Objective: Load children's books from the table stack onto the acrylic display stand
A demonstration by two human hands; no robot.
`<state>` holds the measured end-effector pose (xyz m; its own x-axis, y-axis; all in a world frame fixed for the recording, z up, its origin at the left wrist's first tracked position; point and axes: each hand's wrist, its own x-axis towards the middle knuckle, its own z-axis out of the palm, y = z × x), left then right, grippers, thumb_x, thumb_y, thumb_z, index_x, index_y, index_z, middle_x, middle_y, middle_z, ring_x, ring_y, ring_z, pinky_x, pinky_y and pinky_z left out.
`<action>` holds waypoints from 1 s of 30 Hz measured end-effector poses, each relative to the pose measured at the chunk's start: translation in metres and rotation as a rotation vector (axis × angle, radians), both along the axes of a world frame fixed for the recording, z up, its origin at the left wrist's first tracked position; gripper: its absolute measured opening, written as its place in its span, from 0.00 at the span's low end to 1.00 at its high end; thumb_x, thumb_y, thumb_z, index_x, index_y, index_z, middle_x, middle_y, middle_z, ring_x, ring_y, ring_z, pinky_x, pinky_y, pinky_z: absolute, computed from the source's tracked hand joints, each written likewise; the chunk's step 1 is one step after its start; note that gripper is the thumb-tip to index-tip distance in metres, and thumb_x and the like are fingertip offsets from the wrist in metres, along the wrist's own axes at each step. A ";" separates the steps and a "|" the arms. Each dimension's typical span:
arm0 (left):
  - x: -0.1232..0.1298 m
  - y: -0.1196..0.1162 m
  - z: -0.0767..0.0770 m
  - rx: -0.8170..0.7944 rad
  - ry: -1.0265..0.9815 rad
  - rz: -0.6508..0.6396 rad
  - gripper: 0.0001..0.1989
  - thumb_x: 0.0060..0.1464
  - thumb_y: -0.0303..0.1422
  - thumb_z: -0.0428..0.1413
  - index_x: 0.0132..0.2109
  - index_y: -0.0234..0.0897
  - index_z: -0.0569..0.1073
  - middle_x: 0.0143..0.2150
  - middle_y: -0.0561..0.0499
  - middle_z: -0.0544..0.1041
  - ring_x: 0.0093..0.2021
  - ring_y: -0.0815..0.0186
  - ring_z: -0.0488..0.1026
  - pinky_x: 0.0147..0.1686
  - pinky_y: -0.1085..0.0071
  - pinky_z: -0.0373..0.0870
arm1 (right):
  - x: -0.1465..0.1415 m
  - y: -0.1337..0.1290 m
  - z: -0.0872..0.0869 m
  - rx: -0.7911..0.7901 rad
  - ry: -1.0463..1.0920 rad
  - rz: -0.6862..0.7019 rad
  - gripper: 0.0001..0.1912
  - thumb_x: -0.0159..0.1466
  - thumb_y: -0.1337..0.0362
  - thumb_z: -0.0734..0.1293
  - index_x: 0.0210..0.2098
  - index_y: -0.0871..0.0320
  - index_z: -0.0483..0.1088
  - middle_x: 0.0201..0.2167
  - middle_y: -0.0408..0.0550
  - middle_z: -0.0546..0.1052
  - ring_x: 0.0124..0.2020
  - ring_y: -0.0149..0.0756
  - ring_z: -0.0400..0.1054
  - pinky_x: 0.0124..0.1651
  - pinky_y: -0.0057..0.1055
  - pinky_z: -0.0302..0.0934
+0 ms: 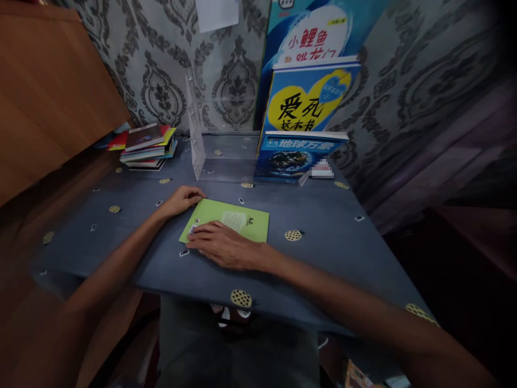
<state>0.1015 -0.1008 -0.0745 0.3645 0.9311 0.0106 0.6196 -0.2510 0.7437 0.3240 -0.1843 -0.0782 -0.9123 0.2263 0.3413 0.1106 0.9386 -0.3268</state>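
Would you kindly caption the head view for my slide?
Right hand rests on a green book, left hand at its corner.

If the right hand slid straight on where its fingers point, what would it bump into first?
Past the edge of the green book, the right hand would probably bump the left forearm, though its height is hard to judge.

Booklet (234, 216) smooth paper; rack (196, 144) clear plastic; tablecloth (331, 226) matt.
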 end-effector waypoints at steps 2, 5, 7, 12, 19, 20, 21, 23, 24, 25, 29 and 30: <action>-0.001 0.000 -0.002 -0.061 -0.074 0.020 0.18 0.51 0.43 0.54 0.39 0.32 0.76 0.23 0.56 0.68 0.24 0.71 0.63 0.21 0.77 0.58 | -0.003 0.003 -0.003 -0.017 -0.020 -0.007 0.17 0.74 0.65 0.58 0.59 0.58 0.69 0.58 0.49 0.76 0.64 0.38 0.60 0.65 0.40 0.52; -0.003 -0.001 -0.004 -0.116 -0.148 0.060 0.17 0.48 0.43 0.56 0.39 0.33 0.76 0.23 0.57 0.67 0.22 0.73 0.63 0.19 0.78 0.56 | -0.006 0.014 -0.004 -0.022 -0.049 -0.023 0.17 0.75 0.62 0.57 0.60 0.55 0.69 0.60 0.48 0.74 0.65 0.39 0.59 0.65 0.41 0.51; -0.004 -0.001 -0.004 -0.130 -0.187 0.089 0.17 0.48 0.42 0.57 0.40 0.34 0.75 0.24 0.57 0.67 0.22 0.73 0.62 0.18 0.79 0.55 | -0.009 0.022 -0.003 -0.025 -0.053 -0.066 0.17 0.75 0.61 0.58 0.59 0.53 0.69 0.61 0.48 0.73 0.64 0.40 0.60 0.66 0.42 0.51; -0.004 -0.003 -0.006 -0.098 -0.257 0.161 0.18 0.50 0.42 0.56 0.42 0.33 0.74 0.25 0.56 0.69 0.21 0.74 0.63 0.18 0.78 0.56 | -0.013 0.047 -0.003 -0.051 -0.067 -0.256 0.19 0.74 0.60 0.59 0.61 0.56 0.68 0.63 0.55 0.70 0.65 0.45 0.59 0.65 0.47 0.53; 0.002 -0.012 -0.008 0.126 -0.032 0.130 0.15 0.56 0.38 0.50 0.44 0.33 0.74 0.29 0.53 0.73 0.28 0.69 0.70 0.30 0.73 0.66 | -0.006 0.063 -0.001 -0.116 -0.094 -0.394 0.21 0.72 0.64 0.61 0.63 0.56 0.65 0.64 0.55 0.69 0.65 0.49 0.59 0.63 0.51 0.54; 0.004 -0.015 -0.008 0.186 0.050 0.118 0.15 0.57 0.37 0.49 0.44 0.34 0.74 0.31 0.52 0.75 0.31 0.67 0.71 0.33 0.72 0.68 | -0.006 0.063 -0.002 -0.108 -0.091 -0.396 0.20 0.72 0.64 0.61 0.63 0.56 0.65 0.64 0.55 0.69 0.65 0.48 0.59 0.64 0.51 0.53; 0.007 -0.019 -0.007 0.248 0.145 0.110 0.15 0.59 0.36 0.48 0.44 0.34 0.74 0.33 0.50 0.76 0.34 0.65 0.72 0.36 0.70 0.68 | -0.006 0.062 -0.003 -0.096 -0.086 -0.400 0.20 0.72 0.65 0.60 0.62 0.57 0.66 0.63 0.55 0.70 0.65 0.48 0.59 0.65 0.50 0.52; 0.013 -0.026 -0.006 0.358 0.347 0.111 0.15 0.62 0.35 0.45 0.44 0.36 0.75 0.38 0.47 0.77 0.40 0.62 0.74 0.41 0.68 0.68 | -0.004 0.062 -0.005 -0.072 -0.071 -0.419 0.19 0.73 0.67 0.58 0.60 0.57 0.67 0.61 0.55 0.72 0.65 0.46 0.60 0.66 0.50 0.50; 0.017 -0.030 -0.005 0.395 0.440 0.118 0.16 0.63 0.34 0.44 0.45 0.36 0.75 0.40 0.45 0.77 0.41 0.60 0.74 0.42 0.67 0.68 | -0.001 0.062 -0.007 -0.067 -0.062 -0.427 0.18 0.73 0.68 0.57 0.60 0.57 0.68 0.59 0.54 0.74 0.65 0.45 0.60 0.67 0.50 0.50; 0.019 -0.033 -0.003 0.416 0.520 0.128 0.17 0.64 0.34 0.43 0.45 0.36 0.75 0.42 0.44 0.77 0.42 0.59 0.74 0.42 0.66 0.68 | 0.003 0.061 -0.009 -0.069 -0.054 -0.431 0.19 0.73 0.70 0.57 0.59 0.57 0.69 0.58 0.54 0.75 0.65 0.45 0.61 0.67 0.50 0.50; 0.026 -0.038 0.002 0.403 0.690 0.141 0.18 0.66 0.35 0.41 0.48 0.37 0.75 0.43 0.43 0.76 0.43 0.56 0.75 0.38 0.65 0.67 | 0.039 0.057 -0.015 -0.160 0.003 -0.438 0.19 0.72 0.70 0.58 0.59 0.55 0.70 0.59 0.53 0.75 0.64 0.43 0.63 0.66 0.48 0.55; 0.026 -0.038 0.003 0.400 0.703 0.140 0.18 0.66 0.35 0.41 0.48 0.38 0.75 0.43 0.43 0.76 0.43 0.56 0.75 0.38 0.65 0.67 | 0.052 0.054 -0.016 -0.195 0.024 -0.438 0.19 0.72 0.69 0.58 0.59 0.55 0.70 0.60 0.52 0.74 0.64 0.42 0.64 0.66 0.47 0.57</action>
